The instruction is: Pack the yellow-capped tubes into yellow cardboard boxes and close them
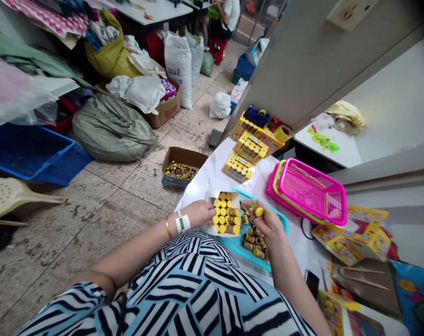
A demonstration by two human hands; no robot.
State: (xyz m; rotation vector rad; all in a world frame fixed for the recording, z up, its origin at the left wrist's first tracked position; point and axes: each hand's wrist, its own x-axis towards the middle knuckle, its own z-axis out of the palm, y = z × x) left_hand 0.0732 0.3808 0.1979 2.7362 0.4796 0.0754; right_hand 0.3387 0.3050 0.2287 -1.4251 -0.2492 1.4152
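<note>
My left hand (198, 213) grips the edge of a white card box (229, 232) packed upright with yellow-capped tubes (222, 215). My right hand (268, 223) pinches a yellow-capped tube (257, 211) above a teal plastic tray (267, 235). Loose gold-and-yellow tubes (253, 243) lie in that tray, just below my right hand. The tray's left part is hidden by the white box. Both hands are over a white marble-patterned table (212, 177).
Yellow blister cards with tubes (245, 156) lie beyond my hands. A pink basket (311, 191) stacks on a green one to the right. On the floor are a cardboard box of tubes (180, 168), sacks, and a blue crate (30, 151). A seated person (222, 18) is far back.
</note>
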